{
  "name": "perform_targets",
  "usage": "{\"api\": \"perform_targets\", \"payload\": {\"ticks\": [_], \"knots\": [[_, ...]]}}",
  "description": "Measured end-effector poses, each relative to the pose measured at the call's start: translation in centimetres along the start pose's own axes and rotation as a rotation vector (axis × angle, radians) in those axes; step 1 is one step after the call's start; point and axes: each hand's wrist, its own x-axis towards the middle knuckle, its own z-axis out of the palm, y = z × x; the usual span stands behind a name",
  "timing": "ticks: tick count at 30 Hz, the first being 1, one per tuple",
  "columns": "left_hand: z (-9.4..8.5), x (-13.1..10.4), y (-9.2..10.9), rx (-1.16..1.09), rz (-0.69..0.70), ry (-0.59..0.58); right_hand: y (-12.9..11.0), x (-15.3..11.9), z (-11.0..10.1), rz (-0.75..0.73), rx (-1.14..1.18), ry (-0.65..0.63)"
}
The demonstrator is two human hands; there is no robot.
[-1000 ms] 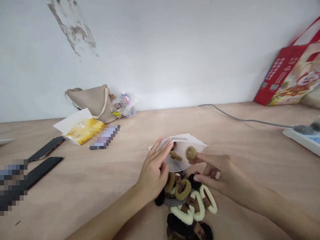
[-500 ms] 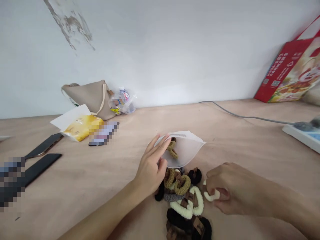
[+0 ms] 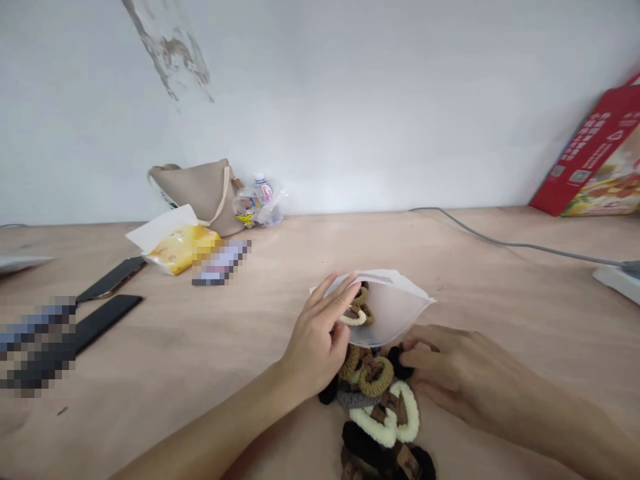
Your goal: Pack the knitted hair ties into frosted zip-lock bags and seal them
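A frosted plastic bag (image 3: 395, 308) lies with its mouth open toward me. Brown hair ties (image 3: 371, 314) and a cream hair tie (image 3: 356, 319) are inside it. My left hand (image 3: 317, 337) grips the bag's left side, fingers stretched along its upper edge. Just below the mouth is a pile of fuzzy hair ties: a tan hair tie (image 3: 377, 377), a grey hair tie (image 3: 359, 400), a cream pair (image 3: 407, 413) and black ones (image 3: 367, 445), some with brown tags. At the pile's right side, my right hand (image 3: 445, 370) has its fingers closed on a black hair tie (image 3: 399, 363), partly covered.
Phones (image 3: 113, 279), a dark flat bar (image 3: 107, 325) and a yellow tissue pack (image 3: 183, 248) lie at the left. A beige bag (image 3: 197, 193) and a bottle in clear plastic (image 3: 263, 197) stand against the wall. A grey cable (image 3: 495, 238) and red box (image 3: 585, 157) are at the right.
The cream hair tie that was in my right hand is now in the bag. My right hand has moved left onto a black hair tie. The view has shifted slightly.
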Motion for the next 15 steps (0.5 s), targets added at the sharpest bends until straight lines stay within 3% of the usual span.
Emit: {"api": "perform_targets", "payload": {"ticks": [5, 10, 12, 15], "knots": [[0.0, -0.2, 0.1, -0.008, -0.001, -0.002, 0.4, -0.4, 0.3, 0.015, -0.057, -0.03], [-0.2, -0.2, 0.2, -0.022, 0.024, -0.021, 0.1, -0.2, 0.5, 0.019, -0.003, 0.361], [-0.2, -0.1, 0.1, -0.026, 0.02, -0.021, -0.4, 0.0, 0.4, 0.018, 0.031, 0.297], [-0.3, 0.0, 0.1, -0.014, 0.007, -0.02, -1.3, 0.3, -0.1, -0.071, 0.1, 0.036]]}}
